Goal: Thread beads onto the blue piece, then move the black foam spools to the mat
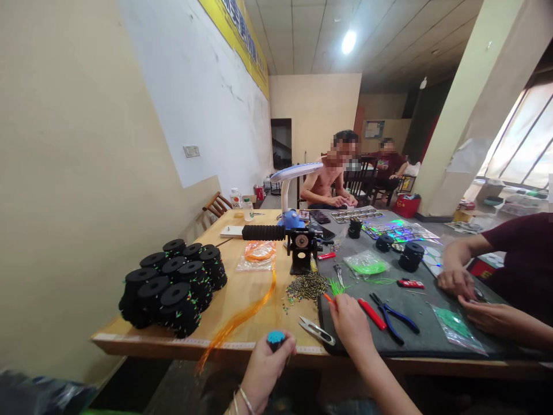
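Note:
My left hand (263, 372), at the table's front edge, grips a small black spool with a blue top (275, 340). My right hand (351, 325) rests at the grey mat's near edge, pinching a thin orange-tipped item (329, 298) beside a tuft of green fibres (337, 287). Silver spring snips (316, 330) lie between my hands. A heap of small metallic beads (306, 287) sits just beyond them. Red-handled utility knife (371, 314) and blue-handled pliers (393, 317) lie on the mat (427, 300) right of my right hand.
Several black foam spools (173, 282) are stacked on the wooden table (224, 300) at left, near a loose orange fibre strand (235, 323). A bench winder (300, 245) stands at the centre. A co-worker's hands (460, 291) work at right; another person (330, 178) sits opposite.

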A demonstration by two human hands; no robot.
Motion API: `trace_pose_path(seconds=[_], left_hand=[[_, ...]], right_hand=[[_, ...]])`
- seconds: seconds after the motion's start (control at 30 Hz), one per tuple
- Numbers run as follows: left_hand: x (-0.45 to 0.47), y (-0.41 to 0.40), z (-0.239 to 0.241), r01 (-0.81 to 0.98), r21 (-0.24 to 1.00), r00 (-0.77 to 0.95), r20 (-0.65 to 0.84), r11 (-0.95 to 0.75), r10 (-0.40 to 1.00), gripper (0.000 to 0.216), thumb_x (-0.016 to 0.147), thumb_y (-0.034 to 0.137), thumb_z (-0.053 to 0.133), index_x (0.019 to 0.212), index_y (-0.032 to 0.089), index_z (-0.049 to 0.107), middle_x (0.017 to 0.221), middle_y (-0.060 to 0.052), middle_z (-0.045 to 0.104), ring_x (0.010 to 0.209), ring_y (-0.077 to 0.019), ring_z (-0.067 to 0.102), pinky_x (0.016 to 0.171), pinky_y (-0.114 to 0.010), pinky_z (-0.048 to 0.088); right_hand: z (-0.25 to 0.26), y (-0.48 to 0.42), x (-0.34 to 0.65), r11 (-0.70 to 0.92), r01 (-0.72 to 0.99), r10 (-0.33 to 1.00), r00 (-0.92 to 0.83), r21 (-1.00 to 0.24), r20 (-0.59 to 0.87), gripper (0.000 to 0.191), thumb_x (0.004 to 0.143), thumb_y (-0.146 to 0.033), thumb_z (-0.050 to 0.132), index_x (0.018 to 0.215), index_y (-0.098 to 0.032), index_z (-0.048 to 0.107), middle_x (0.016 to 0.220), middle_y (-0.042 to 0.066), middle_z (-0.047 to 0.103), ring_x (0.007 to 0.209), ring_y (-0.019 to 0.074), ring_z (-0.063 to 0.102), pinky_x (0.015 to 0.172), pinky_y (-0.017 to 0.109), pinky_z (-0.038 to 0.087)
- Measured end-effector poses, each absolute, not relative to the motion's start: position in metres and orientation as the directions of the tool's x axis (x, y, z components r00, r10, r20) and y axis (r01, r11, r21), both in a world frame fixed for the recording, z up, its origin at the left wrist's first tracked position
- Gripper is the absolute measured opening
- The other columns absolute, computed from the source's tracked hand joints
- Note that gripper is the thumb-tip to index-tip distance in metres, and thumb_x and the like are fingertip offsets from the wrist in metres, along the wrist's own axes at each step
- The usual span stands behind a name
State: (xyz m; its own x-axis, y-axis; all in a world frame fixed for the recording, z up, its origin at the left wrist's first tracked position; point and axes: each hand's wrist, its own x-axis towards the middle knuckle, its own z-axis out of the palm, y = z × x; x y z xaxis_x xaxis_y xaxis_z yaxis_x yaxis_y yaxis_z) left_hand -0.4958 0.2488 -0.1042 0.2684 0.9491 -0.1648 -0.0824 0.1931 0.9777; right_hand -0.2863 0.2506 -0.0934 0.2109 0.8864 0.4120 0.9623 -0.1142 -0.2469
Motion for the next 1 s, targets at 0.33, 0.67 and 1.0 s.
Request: trace_pose_path(seconds=[0.33,0.67,1.0], left_hand=[[-0.490,0.246,-0.100,-0.152,0.959,0.278,-0.191,0.240,0.941,0.055,0.054,0.063,0.077,0.066,0.013,0.059,0.046,0.010,0.034,0.040,-0.0022,0.021,0.040,-0.019,0.009],[-0.487,0.244,-0.103,-0.114,0.970,0.290,-0.174,0.215,0.941,0.054,0.057,0.064,0.074,0.068,0.013,0.060,0.048,0.008,0.042,0.040,-0.0032,0.025,0.040,-0.019,0.014],[-0.488,0.248,-0.106,-0.062,0.980,0.319,-0.160,0.189,0.934,0.051,0.060,0.063,0.073,0.067,0.014,0.060,0.048,0.007,0.047,0.039,-0.0044,0.029,0.039,-0.019,0.019]], right_hand=[[-0.097,0.190,-0.326,0.080,0.501,0.973,0.147,-0.862,0.176,0.051,0.091,-0.059,0.034,0.068,-0.018,0.054,0.062,0.000,0.054,0.061,0.0149,0.052,0.056,0.022,0.036],[-0.120,0.191,-0.344,-0.013,0.143,1.000,0.003,-0.990,-0.013,0.051,0.085,-0.065,0.043,0.099,-0.018,0.053,0.050,-0.006,0.050,0.040,0.0080,0.036,0.042,0.018,0.027],[-0.100,0.182,-0.333,0.180,0.467,0.983,-0.056,-0.866,0.174,0.035,0.092,-0.044,0.043,0.105,-0.019,0.064,0.061,-0.002,0.057,0.054,0.0111,0.049,0.055,0.020,0.036]])
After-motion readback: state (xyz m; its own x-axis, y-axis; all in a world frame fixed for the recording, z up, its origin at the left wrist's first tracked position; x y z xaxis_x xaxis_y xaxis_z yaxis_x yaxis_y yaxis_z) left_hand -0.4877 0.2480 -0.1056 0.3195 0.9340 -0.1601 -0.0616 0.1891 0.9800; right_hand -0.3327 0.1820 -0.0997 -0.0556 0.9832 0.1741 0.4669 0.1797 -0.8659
